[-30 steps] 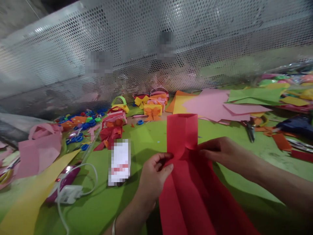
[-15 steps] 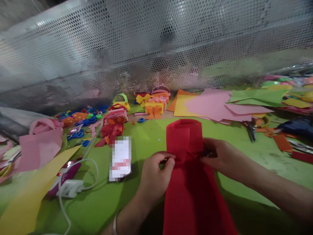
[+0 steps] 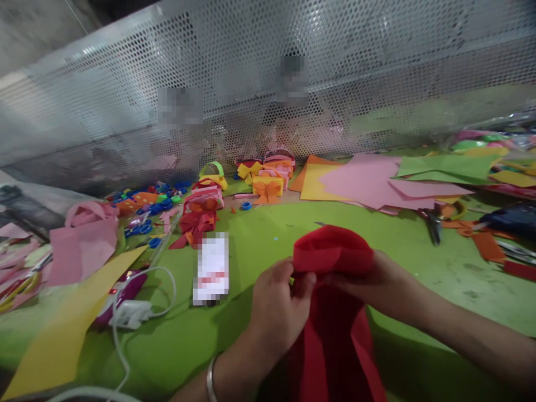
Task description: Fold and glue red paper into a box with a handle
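Observation:
A long red sheet of felt-like craft material (image 3: 335, 335) hangs down toward me, its top end folded over into a rounded loop. My left hand (image 3: 280, 307) pinches the left edge just below the fold, thumb in front. On the other side my right hand (image 3: 372, 285) grips the right edge under the fold; part of its fingers goes behind the red material. A lit phone (image 3: 211, 271), partly blurred out, lies on the green table (image 3: 251, 223) left of my left hand.
Small colourful bags with bows (image 3: 268, 187) stand along the back by a perforated metal panel (image 3: 234, 84). Pink sheets (image 3: 364, 181) and scissors (image 3: 435, 226) lie right. A yellow strip (image 3: 79, 324), a white charger with cable (image 3: 132, 315) and a pink bag (image 3: 84, 245) are left.
The red material's top end has tipped toward me and opened into a wider loop. Both hands have shifted slightly right, and my right fingers have moved in under the fold.

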Demonstrator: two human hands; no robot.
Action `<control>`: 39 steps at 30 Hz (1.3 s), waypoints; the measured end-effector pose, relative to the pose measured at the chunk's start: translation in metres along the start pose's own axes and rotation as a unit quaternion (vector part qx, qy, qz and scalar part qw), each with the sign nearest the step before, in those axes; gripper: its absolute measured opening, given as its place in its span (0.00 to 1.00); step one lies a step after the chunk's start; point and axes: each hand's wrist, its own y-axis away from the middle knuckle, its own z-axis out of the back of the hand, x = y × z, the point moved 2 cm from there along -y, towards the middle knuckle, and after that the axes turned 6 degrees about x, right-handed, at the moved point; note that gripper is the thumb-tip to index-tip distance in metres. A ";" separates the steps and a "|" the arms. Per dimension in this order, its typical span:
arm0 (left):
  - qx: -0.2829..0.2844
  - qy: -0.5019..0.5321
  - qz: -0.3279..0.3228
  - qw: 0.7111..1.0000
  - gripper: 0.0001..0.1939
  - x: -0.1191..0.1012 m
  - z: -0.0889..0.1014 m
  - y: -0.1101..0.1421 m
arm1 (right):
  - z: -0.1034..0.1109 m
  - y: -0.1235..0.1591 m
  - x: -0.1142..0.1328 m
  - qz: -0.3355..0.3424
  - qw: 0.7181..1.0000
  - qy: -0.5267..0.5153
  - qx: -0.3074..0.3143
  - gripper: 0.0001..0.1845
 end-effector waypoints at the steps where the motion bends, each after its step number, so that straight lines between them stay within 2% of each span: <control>1: 0.016 0.011 0.003 1.000 0.08 -0.001 0.002 -0.001 | 0.001 -0.001 0.000 0.005 1.000 0.004 -0.003 0.09; 6: 0.137 0.124 0.064 0.981 0.21 -0.003 0.016 -0.010 | 0.004 -0.005 -0.005 -0.012 1.000 0.015 -0.012 0.08; 7: 0.160 0.144 0.065 0.974 0.18 -0.004 0.018 -0.012 | 0.005 -0.005 -0.006 -0.015 1.000 0.014 -0.012 0.09; 9: 0.198 0.161 0.047 0.966 0.06 -0.008 0.019 -0.017 | 0.006 -0.006 -0.008 -0.023 1.000 0.013 -0.016 0.10; 11: 0.192 0.117 0.023 0.974 0.13 -0.008 0.018 -0.023 | 0.006 -0.006 -0.008 -0.032 0.999 0.011 -0.016 0.10; 15: 0.114 0.030 0.012 0.993 0.12 -0.003 0.013 -0.030 | 0.003 -0.005 -0.006 -0.050 0.999 -0.006 0.002 0.09; 17: 0.105 0.035 0.007 0.994 0.15 0.000 0.010 -0.030 | 0.003 -0.005 -0.003 -0.057 0.998 -0.019 0.006 0.09; 20: 0.126 0.066 -0.002 0.990 0.19 0.001 0.005 -0.029 | 0.002 -0.005 -0.001 -0.068 0.997 -0.039 0.010 0.09; 23: 0.138 0.096 0.000 0.986 0.18 0.000 -0.001 -0.028 | -0.001 -0.005 -0.003 -0.074 0.996 -0.055 0.014 0.10; 27: 0.129 0.148 0.023 0.980 0.15 0.000 -0.010 -0.027 | -0.002 -0.006 -0.012 -0.071 0.995 -0.054 -0.042 0.13; 31: 0.140 0.231 0.063 0.961 0.11 0.007 -0.008 -0.026 | 0.002 -0.005 -0.014 -0.089 0.991 -0.059 -0.080 0.11; 34: 0.160 0.339 0.118 0.919 0.22 0.013 -0.002 -0.024 | 0.008 -0.003 -0.008 -0.088 0.986 -0.082 -0.113 0.14; 36: 0.176 0.398 0.149 0.888 0.24 0.012 -0.001 -0.022 | 0.012 -0.002 -0.003 -0.072 0.982 -0.092 -0.152 0.16; 37: 0.187 0.413 0.153 0.878 0.24 0.010 -0.003 -0.020 | 0.014 -0.001 -0.001 -0.058 0.979 -0.089 -0.176 0.17; 39: 0.199 0.408 0.134 0.881 0.19 0.005 -0.007 -0.017 | 0.016 -0.002 0.003 -0.023 0.974 -0.059 -0.218 0.17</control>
